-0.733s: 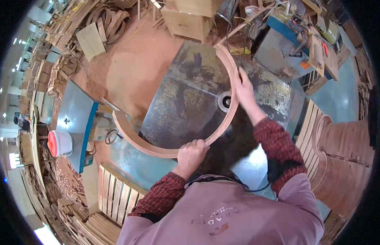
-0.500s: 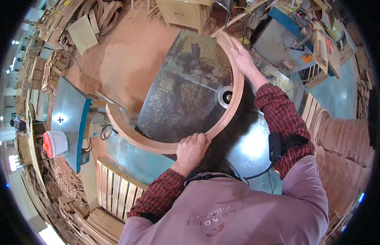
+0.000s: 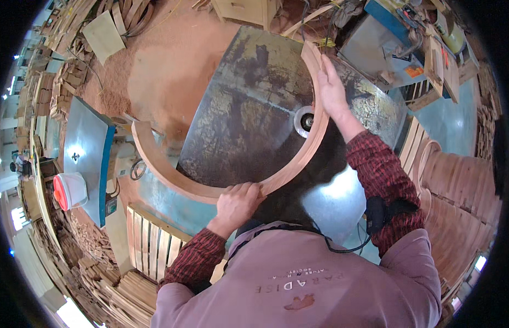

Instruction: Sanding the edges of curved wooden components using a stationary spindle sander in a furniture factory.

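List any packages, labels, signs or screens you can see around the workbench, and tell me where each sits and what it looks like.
White bucket with red lid: far left, beside the blue-edged metal table; round, on its side.
Small orange label or box: upper right, on the cluttered blue machine; rectangular, too small to tell which.
No signs or screens show.

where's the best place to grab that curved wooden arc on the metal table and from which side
Grip the curved wooden piece on its outer edge, at two spread points, as the left hand and right hand do. It lies flat and long, its inner edge against the spindle, so only the outer side is free.
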A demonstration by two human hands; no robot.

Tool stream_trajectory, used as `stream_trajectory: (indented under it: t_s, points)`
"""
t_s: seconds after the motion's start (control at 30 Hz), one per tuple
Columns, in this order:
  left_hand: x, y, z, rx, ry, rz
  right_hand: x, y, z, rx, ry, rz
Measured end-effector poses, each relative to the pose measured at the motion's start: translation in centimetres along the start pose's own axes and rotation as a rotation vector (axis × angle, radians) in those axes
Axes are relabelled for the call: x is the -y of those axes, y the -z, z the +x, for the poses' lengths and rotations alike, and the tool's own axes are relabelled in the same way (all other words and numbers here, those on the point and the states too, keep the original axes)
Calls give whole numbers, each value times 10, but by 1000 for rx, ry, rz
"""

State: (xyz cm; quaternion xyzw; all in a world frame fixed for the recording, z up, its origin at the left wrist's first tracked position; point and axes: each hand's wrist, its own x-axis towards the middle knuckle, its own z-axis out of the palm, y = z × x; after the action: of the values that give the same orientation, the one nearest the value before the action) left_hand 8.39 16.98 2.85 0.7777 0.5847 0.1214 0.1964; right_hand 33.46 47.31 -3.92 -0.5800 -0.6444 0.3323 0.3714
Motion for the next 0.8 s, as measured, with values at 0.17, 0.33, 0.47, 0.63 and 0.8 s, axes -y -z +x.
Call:
stream_trajectory:
  t_s: [0.17, 0.33, 0.47, 0.63, 0.8]
  points:
    - [1, 1, -41, 36, 13, -1, 24, 0, -55, -30, -56, -33]
    - [-9, 7, -60, 127, 42, -72, 36, 2, -90, -25, -88, -33]
    - [-31, 0, -60, 76, 31, -76, 58, 10, -119, 8, -197, -1]
    - [-37, -15, -83, 129, 100, -34, 30, 4, -149, -84, -33, -60]
    - [-36, -23, -106, 197, 146, -15, 43, 12, -174, -52, -118, -118]
